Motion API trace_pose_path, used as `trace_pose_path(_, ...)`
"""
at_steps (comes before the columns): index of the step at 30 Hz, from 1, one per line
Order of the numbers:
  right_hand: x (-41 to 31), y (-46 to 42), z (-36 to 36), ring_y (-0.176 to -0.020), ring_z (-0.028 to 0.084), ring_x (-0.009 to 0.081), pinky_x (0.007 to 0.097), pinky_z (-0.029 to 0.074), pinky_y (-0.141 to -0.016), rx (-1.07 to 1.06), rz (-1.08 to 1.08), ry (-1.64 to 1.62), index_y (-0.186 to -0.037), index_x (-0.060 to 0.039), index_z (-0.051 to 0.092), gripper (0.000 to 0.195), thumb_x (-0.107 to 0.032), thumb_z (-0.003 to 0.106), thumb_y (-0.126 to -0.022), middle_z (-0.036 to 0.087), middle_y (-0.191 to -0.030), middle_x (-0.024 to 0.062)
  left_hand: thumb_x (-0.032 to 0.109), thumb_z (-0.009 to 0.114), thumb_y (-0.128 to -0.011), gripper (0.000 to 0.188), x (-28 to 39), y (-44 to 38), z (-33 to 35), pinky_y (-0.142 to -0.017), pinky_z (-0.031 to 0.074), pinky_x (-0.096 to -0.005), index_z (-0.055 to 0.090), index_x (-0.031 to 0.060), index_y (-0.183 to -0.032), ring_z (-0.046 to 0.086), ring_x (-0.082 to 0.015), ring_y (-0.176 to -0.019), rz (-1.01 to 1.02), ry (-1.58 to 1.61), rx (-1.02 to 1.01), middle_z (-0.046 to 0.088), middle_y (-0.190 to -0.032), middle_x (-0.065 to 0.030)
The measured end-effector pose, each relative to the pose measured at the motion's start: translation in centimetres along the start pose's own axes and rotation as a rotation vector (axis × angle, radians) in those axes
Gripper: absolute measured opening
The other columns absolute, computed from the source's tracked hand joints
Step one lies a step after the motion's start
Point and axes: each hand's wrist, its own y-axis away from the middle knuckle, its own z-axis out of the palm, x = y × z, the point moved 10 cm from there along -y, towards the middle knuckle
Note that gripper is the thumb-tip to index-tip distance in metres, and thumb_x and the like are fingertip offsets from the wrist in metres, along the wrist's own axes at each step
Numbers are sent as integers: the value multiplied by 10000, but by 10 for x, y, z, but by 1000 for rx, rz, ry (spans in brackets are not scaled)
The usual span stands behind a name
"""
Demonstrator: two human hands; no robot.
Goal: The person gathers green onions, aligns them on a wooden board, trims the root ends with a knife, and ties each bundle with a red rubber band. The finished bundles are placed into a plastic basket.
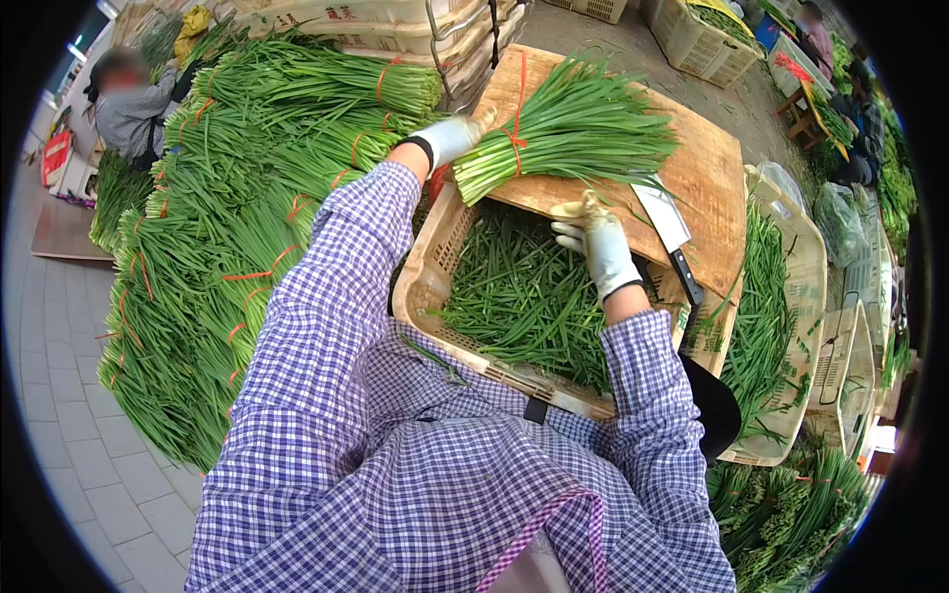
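Note:
A bundle of Chinese chives [571, 133], bound with an orange tie [517, 141], lies on the wooden board [704, 178]. My gloved left hand [452, 138] is at the board's left edge, beside the cut ends of the bundle; whether its fingers grip anything is unclear. Over the board's near edge, my gloved right hand [599, 239] holds nothing, its fingers apart. To its right rests a kitchen knife [663, 215], blade partly under the leaf tips and black handle towards me. Below the board, a plastic crate [426, 285] holds loose chive leaves [526, 289].
Tied chive bundles [222, 178] are piled high on my left. Stacked crates [356, 22] stand behind them. A crate of loose leaves [756, 311] is at the right, with more bundles [786, 504] below. A person [137, 111] sits at far left; others work at far right.

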Motion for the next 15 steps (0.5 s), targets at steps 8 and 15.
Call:
trace_pose_path(8, 5, -23, -15, -1161, 574, 361, 437, 472, -978, -169, 208, -18, -1441, 19, 358, 920, -737, 354, -916, 501, -1375, 232, 668, 300, -973, 817, 41, 96, 106, -1006, 432, -392, 462, -13, -1396, 572, -246, -1131, -104, 919, -279, 612, -1216, -155)
trace_pose_path(15, -100, -40, -52, -787, 608, 181, 352, 504, -785, -161, -82, 264, -1139, -47, 639, 649, -628, 403, -972, 681, -898, 79, 388, 538, -1002, 691, 153, 124, 149, -1047, 437, -352, 274, -9, -1503, 520, -239, -1278, 170, 1148, -216, 448, -1457, -148)
